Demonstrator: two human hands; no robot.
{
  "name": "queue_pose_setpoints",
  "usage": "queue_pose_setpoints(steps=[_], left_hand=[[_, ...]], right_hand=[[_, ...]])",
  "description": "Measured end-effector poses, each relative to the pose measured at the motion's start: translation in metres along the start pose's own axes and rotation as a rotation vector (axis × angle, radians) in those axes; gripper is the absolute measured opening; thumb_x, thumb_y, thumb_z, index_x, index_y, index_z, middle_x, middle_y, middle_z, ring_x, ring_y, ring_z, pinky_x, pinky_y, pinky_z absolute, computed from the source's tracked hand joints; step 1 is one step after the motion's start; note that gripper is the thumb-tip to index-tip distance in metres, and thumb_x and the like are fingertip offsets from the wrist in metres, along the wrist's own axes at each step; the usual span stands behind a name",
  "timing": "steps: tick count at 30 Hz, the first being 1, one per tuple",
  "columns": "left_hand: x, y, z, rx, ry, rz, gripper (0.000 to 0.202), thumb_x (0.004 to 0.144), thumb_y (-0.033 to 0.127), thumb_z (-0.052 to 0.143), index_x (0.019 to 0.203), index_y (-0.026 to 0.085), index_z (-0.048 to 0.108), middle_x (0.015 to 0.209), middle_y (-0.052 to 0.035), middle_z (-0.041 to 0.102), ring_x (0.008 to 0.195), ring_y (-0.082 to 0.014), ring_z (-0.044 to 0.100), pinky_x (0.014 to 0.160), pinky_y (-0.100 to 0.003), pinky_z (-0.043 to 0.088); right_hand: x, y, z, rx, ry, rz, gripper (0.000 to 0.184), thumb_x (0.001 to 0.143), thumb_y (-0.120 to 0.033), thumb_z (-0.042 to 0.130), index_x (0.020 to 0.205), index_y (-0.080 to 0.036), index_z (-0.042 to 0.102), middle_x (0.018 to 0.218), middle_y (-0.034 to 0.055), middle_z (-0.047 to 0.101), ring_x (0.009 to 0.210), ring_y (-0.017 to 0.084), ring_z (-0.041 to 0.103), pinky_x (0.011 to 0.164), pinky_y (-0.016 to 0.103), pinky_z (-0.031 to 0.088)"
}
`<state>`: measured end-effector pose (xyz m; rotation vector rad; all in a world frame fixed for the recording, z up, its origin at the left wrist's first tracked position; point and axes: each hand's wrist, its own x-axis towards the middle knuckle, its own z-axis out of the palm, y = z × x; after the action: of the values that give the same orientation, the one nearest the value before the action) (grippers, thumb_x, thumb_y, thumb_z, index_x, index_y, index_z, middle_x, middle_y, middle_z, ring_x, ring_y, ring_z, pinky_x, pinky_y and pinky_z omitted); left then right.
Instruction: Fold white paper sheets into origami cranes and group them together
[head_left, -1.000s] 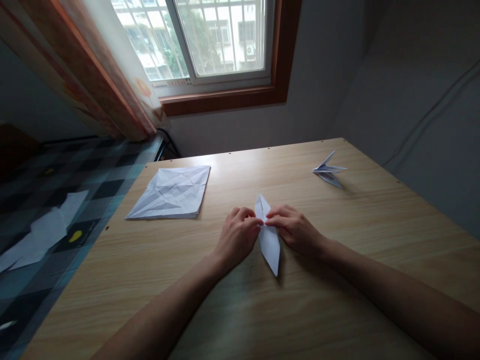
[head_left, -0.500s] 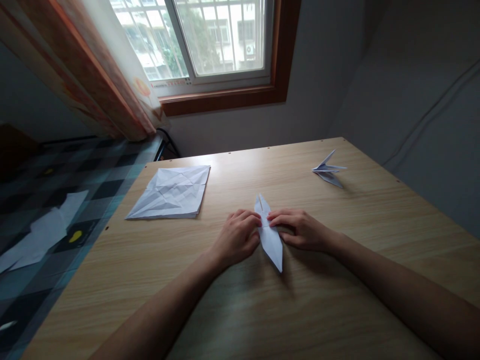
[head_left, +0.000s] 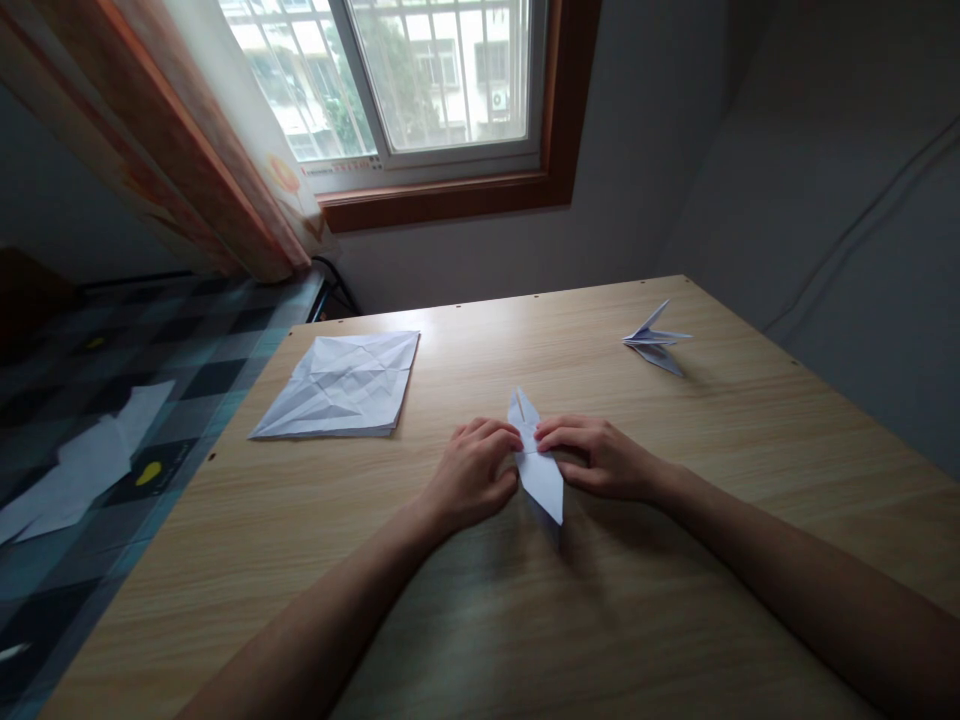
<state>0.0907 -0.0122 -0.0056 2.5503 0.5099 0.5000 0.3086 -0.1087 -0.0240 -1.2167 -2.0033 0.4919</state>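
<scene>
One folded white paper point(head_left: 541, 488), long & narrow w/ pointed ends, sits approx. mid-table btwn both hands. Its far end is split by a slit into 2 tips; a crease runs across the middle; the near tip looks raised, w/ a shadow below. L hand point(head_left: 480, 475) pinches the L edge by the crease, fingertips on top, thumb drawn in on the near side. R hand point(head_left: 600, 457) pinches the R edge opp., fingers bent over it, thumb nearer the body. Can't tell how far either thumb goes under.

Wood-grain table point(head_left: 420, 600) lies under all this. Far L on it: creased white sheets point(head_left: 345, 390), flat, approx. square, edges slightly apart. Far R: a 2nd folded piece point(head_left: 654, 341), its points fanned out, one angled up. Well off to L, beside the table: checked cloth point(head_left: 225, 340) w/ loose white paper point(head_left: 86, 470) on it. Behind: orange/white curtain point(head_left: 165, 130), barred window point(head_left: 450, 90) w/ brown frame, grey wall point(head_left: 645, 150); thin cord point(head_left: 862, 225) on R wall.
</scene>
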Motion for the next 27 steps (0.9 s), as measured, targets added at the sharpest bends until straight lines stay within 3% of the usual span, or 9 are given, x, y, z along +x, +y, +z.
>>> queue_pose_setpoints(steps=[4,11,17,21,25,27], left_hand=[[0.001,0.0,0.002,-0.035,0.029,0.004,0.02,0.077,0.013,0.058,0.093,0.021,0.065,0.105,-0.0035,0.07,0.102,-0.0225,0.059,0.092,-0.038,0.042],[0.005,-0.004,0.006,-0.099,0.14,0.0,0.016,0.089,0.018,0.056,0.082,0.02,0.07,0.095,-0.0032,0.072,0.09,-0.0174,0.062,0.086,-0.033,0.047],[0.007,-0.006,0.007,-0.027,0.191,-0.089,0.012,0.085,0.019,0.064,0.074,0.019,0.068,0.096,-0.004,0.07,0.093,-0.0199,0.062,0.088,-0.038,0.047],[0.008,-0.003,0.008,0.133,0.18,-0.177,0.009,0.079,0.021,0.071,0.074,0.019,0.064,0.102,-0.0063,0.066,0.101,-0.0248,0.058,0.091,-0.044,0.045],[0.006,-0.001,0.011,0.235,0.196,-0.174,0.015,0.08,0.021,0.07,0.092,0.018,0.063,0.111,-0.0091,0.063,0.106,-0.0265,0.055,0.091,-0.045,0.046],[0.005,-0.002,0.012,0.265,0.217,-0.13,0.022,0.081,0.02,0.069,0.102,0.018,0.063,0.118,-0.0104,0.061,0.112,-0.0268,0.053,0.094,-0.044,0.045]], right_hand=[[0.002,-0.001,0.0,0.041,0.026,0.026,0.024,0.084,-0.012,0.057,0.103,-0.021,0.067,0.113,0.0087,0.068,0.107,0.022,0.063,0.096,0.038,0.048],[0.012,-0.009,0.006,0.026,0.13,0.193,0.017,0.087,-0.015,0.054,0.098,-0.018,0.066,0.089,0.0061,0.07,0.082,0.019,0.064,0.076,0.031,0.049],[0.016,-0.01,0.016,0.043,0.209,0.308,0.051,0.083,-0.011,0.054,0.133,-0.017,0.05,0.09,0.0045,0.068,0.08,0.019,0.064,0.078,0.032,0.051],[0.016,-0.006,0.023,-0.057,0.252,0.25,0.063,0.083,-0.011,0.052,0.144,-0.022,0.037,0.11,0.0092,0.063,0.094,0.022,0.061,0.089,0.04,0.051],[0.015,-0.001,0.025,-0.087,0.287,0.245,0.075,0.084,-0.015,0.055,0.151,-0.025,0.022,0.128,0.0136,0.05,0.098,0.023,0.06,0.089,0.042,0.055],[0.015,0.0,0.024,-0.144,0.282,0.242,0.071,0.085,-0.017,0.056,0.149,-0.024,0.027,0.134,0.0151,0.047,0.113,0.026,0.055,0.096,0.045,0.051]])
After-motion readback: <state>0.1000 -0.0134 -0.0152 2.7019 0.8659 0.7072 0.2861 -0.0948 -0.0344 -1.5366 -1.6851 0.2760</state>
